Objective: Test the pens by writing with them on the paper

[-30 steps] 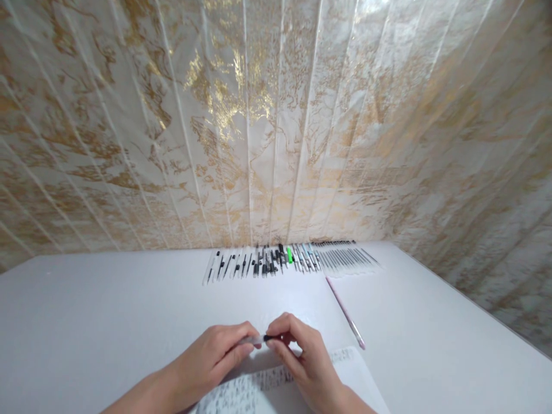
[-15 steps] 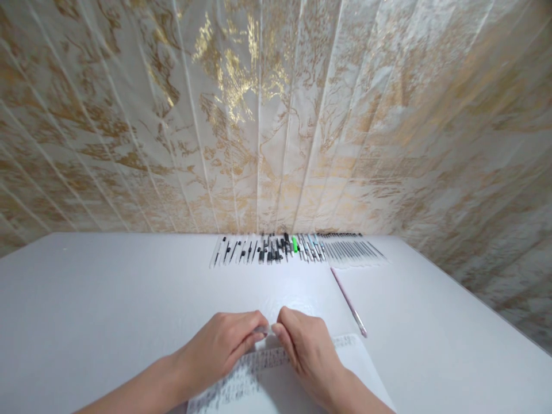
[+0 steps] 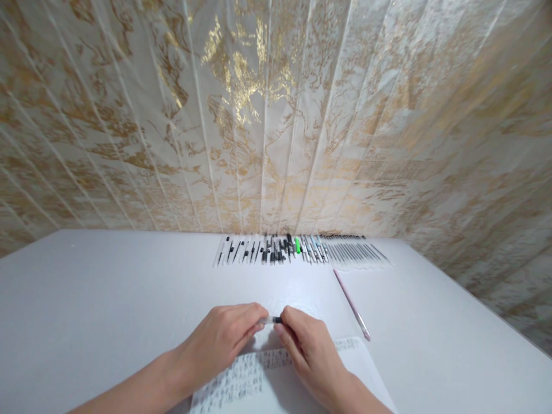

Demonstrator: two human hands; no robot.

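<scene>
Both hands, left hand (image 3: 224,339) & right hand (image 3: 308,351), are pinching a small pen (image 3: 271,320) over written paper (image 3: 241,382), pink pen (image 3: 351,305) lying beside, pen row (image 3: 297,250) at surface's (image 3: 107,287) back; black tip showing again vs. half sec ago.

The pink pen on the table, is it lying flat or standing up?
Lying flat. The pink pen rests lengthwise on the white table, slanted, right of both hands and apart from them.

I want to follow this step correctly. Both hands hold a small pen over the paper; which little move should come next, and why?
Probably pull the hands gently apart: the left hand and right hand pinch opposite ends of the pen.
</scene>
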